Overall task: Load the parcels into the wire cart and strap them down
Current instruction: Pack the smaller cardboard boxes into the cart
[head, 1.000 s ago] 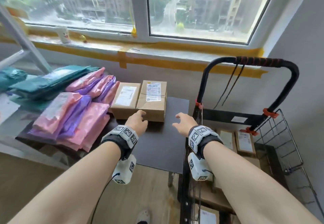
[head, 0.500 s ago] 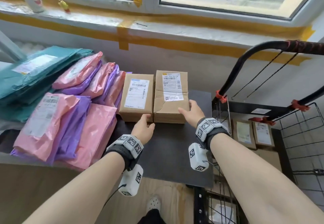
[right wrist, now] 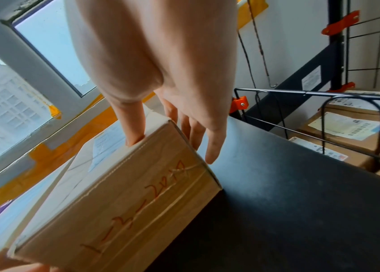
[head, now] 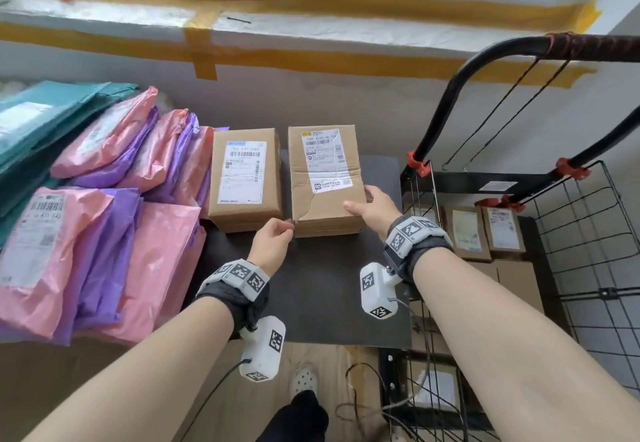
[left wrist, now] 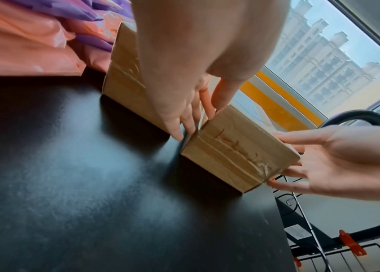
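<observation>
Two brown cardboard boxes lie side by side on a black table. My hands are on the right box, each at a near corner. My left hand has its fingers down the narrow gap beside the left box and its thumb at the top edge. My right hand has its thumb on the lid and its fingers down the right side. The wire cart stands to the right, with several boxed parcels inside. A black hooked cord hangs from its handle.
Pink and purple mailer bags are piled on the table's left half, with teal ones behind them. A taped window sill runs along the back wall. The cart's wire side rises right at the table's right edge.
Both hands came forward from the table's middle to the right box. That box now sits slightly apart from the left one and nearer to me. My view has tilted down.
</observation>
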A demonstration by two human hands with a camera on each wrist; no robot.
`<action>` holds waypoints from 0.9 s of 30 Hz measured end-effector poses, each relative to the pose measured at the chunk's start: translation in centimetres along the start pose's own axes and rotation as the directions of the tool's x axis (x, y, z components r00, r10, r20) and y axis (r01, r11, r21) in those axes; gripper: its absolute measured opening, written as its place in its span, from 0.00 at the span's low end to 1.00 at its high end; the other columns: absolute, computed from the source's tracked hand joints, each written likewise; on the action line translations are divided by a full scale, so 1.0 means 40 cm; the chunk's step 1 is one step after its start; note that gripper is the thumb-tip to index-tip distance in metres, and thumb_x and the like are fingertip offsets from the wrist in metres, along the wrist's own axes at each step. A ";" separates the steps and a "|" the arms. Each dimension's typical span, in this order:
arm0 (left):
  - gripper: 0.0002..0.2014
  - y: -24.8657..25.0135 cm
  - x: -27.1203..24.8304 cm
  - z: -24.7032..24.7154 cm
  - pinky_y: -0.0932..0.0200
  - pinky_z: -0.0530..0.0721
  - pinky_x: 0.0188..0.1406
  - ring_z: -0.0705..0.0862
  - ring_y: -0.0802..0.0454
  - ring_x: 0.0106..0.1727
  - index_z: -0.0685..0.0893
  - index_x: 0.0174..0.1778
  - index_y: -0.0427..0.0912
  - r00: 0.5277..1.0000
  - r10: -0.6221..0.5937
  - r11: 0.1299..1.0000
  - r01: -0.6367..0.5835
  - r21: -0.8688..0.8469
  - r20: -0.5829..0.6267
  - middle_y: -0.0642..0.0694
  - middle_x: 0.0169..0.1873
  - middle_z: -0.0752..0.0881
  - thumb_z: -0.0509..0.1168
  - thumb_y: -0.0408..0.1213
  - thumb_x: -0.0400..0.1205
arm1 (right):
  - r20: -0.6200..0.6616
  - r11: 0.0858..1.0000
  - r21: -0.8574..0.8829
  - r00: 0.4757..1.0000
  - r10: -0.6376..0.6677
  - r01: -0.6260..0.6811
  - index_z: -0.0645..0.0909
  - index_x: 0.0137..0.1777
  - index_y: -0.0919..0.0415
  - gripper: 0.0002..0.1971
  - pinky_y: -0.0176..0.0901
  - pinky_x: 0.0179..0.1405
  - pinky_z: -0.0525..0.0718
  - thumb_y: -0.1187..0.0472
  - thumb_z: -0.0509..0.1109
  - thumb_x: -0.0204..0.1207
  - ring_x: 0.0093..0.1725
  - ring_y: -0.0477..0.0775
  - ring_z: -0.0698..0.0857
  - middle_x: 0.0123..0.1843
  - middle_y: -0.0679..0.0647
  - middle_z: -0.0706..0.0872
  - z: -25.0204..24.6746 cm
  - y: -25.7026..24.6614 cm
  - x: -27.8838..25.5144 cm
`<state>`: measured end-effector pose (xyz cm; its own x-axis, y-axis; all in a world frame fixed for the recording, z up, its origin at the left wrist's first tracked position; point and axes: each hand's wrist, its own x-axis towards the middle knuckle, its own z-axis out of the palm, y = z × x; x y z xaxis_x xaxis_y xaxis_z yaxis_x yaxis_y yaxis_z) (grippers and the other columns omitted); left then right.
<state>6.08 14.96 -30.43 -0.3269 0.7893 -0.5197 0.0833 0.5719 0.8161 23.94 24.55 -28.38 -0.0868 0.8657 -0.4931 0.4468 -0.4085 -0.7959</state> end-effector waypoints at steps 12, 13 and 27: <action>0.21 0.087 -0.081 0.114 0.55 0.77 0.52 0.82 0.49 0.52 0.75 0.71 0.54 0.990 -0.008 0.988 0.030 -0.154 0.143 0.46 0.45 0.86 0.62 0.33 0.83 | -0.033 0.993 0.101 0.998 -0.057 0.060 0.68 0.75 0.63 0.32 0.55 0.72 0.76 0.67 0.75 0.71 0.69 0.55 0.77 0.69 0.60 0.79 -0.145 0.081 -0.118; 0.20 0.103 -0.097 0.131 0.54 0.78 0.56 0.83 0.48 0.56 0.75 0.70 0.52 0.987 0.006 0.991 0.016 -0.134 0.158 0.45 0.49 0.86 0.63 0.34 0.83 | -0.044 0.990 0.122 0.997 -0.062 0.067 0.68 0.75 0.63 0.32 0.55 0.71 0.76 0.68 0.75 0.71 0.69 0.55 0.77 0.69 0.60 0.78 -0.168 0.089 -0.133; 0.12 0.154 -0.411 0.552 0.48 0.84 0.57 0.85 0.45 0.49 0.75 0.59 0.41 0.982 0.087 0.995 -0.076 -0.068 0.165 0.39 0.58 0.84 0.66 0.36 0.81 | 0.064 0.990 0.134 0.997 -0.053 0.044 0.65 0.78 0.54 0.41 0.61 0.64 0.82 0.72 0.77 0.66 0.66 0.61 0.81 0.66 0.61 0.81 -0.648 0.319 -0.349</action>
<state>32.75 10.43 -22.43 -0.1585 0.8619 -0.4816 0.0442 0.4935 0.8686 53.92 14.75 -22.57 -0.1675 0.8657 -0.4717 0.3189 -0.4052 -0.8568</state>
